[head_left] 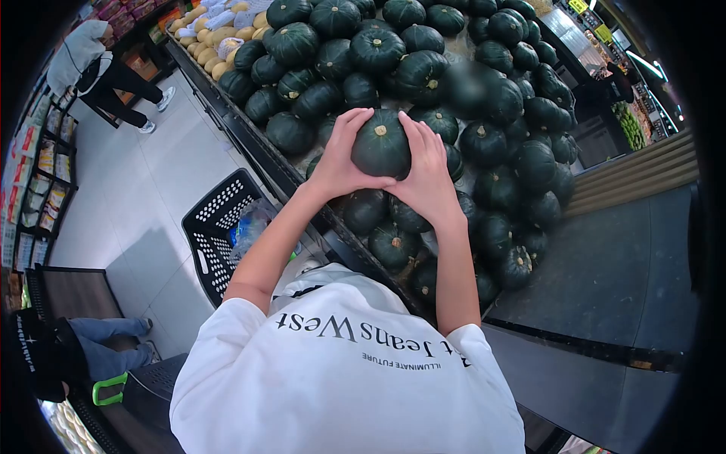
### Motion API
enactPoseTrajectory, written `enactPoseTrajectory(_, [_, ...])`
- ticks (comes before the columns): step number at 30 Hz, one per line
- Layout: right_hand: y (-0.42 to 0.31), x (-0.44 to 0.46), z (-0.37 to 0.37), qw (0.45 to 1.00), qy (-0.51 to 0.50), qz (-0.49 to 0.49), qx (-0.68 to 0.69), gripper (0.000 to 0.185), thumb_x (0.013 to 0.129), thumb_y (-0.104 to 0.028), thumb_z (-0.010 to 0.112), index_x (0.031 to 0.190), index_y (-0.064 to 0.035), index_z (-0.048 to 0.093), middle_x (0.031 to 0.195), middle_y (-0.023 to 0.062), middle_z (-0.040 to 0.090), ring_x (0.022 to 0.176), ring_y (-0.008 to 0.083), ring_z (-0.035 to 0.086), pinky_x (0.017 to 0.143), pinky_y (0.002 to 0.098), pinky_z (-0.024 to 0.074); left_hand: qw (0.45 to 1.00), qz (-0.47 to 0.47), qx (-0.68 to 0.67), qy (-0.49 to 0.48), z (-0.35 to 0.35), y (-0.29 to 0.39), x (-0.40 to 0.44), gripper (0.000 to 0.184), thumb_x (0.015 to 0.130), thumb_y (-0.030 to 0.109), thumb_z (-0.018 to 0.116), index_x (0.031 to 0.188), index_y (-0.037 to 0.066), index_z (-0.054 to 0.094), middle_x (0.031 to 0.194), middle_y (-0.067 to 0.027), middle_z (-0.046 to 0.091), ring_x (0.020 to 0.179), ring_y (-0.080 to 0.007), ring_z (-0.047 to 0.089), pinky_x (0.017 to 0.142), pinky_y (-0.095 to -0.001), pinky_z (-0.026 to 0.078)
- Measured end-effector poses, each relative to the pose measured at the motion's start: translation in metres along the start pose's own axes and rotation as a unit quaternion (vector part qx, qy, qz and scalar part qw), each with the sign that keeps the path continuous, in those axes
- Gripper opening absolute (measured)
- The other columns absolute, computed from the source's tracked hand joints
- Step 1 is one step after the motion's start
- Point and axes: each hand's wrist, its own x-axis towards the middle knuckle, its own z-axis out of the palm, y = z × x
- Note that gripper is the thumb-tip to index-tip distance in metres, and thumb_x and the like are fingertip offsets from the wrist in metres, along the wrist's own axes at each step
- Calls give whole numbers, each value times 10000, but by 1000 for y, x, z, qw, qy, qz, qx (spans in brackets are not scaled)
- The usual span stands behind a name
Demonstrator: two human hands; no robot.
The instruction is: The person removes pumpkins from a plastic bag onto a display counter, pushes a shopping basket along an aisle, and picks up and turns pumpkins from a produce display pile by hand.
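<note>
Between my two hands is a round dark green kabocha squash [380,147] with a pale stem stub facing up. My left hand [344,155] wraps its left side, and my right hand [425,163] wraps its right side. The thumbs meet along the near edge of the squash. Around and beneath my hands lie many similar kabocha squashes [378,50], piled on the display stand. Whether the held squash still touches those under it cannot be made out.
A black shopping basket [215,227] with plastic-bagged items sits left of the stand. Yellow melons [219,36], some in white netting, lie at the far left. One person [98,72] stands in the aisle; another [76,344] is at lower left. Packaged goods fill shelves [49,174].
</note>
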Motion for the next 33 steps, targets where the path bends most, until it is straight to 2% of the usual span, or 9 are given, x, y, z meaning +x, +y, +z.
enactPoseTrajectory(4, [19,11,6,999,-9,-11,-37,966,578,-207,847,1412,-138,363,1330,153,464,1311,359,384,1118,535,235,999,-15,30,5,12,-13,3,1103,493,371,919,1389,60,357,1389,-174,364,1274,-364,413,1046,-440,394])
enactPoseTrajectory(10, [24,14,8,991,-3,-16,-132,935,573,-283,841,1381,-134,393,1239,149,547,1269,354,436,1104,551,233,1000,-24,7,12,27,-30,-5,1067,521,359,907,1386,56,361,1402,-178,355,1276,-378,407,1048,-445,390])
enactPoseTrajectory(16, [23,16,12,987,0,2,-164,868,572,-274,820,1324,-86,429,1194,154,575,1233,345,465,1087,535,256,999,-29,28,6,35,-35,-7,1004,553,352,882,1367,42,384,1401,-195,369,1252,-396,429,1040,-456,389])
enactPoseTrajectory(23, [26,18,16,981,-21,9,-191,828,579,-241,804,1314,-81,459,1211,126,566,1241,326,457,1080,525,270,994,-27,109,7,37,-33,-11,976,588,392,851,1359,17,384,1376,-208,396,1236,-405,435,1023,-473,386])
enactPoseTrajectory(26, [26,18,18,978,-28,11,-209,825,583,-236,802,1321,-94,462,1221,119,561,1248,328,451,1074,535,272,993,-20,115,17,38,-35,-12,975,605,404,839,1358,-9,375,1363,-213,410,1233,-411,430,1040,-474,365])
enactPoseTrajectory(29, [25,19,19,973,-41,13,-225,845,587,-248,810,1339,-112,449,1228,119,558,1258,334,441,1068,555,270,981,-10,194,-7,36,-33,-16,991,617,412,829,1367,-29,354,1362,-219,413,1255,-395,412,1078,-476,319])
enactPoseTrajectory(32, [23,19,20,969,-63,28,-236,887,584,-277,817,1367,-131,426,1263,112,543,1281,335,422,1073,568,259,986,-61,151,-22,35,-29,-16,983,649,408,809,1385,-31,328,1371,-221,410,1293,-367,386,1117,-486,258])
enactPoseTrajectory(33, [23,20,20,967,-72,34,-241,914,575,-293,818,1381,-141,415,1295,107,527,1296,333,410,1080,567,252,986,-50,156,-24,34,-29,-17,974,663,400,801,1391,-29,318,1379,-222,402,1302,-365,376,1123,-491,244])
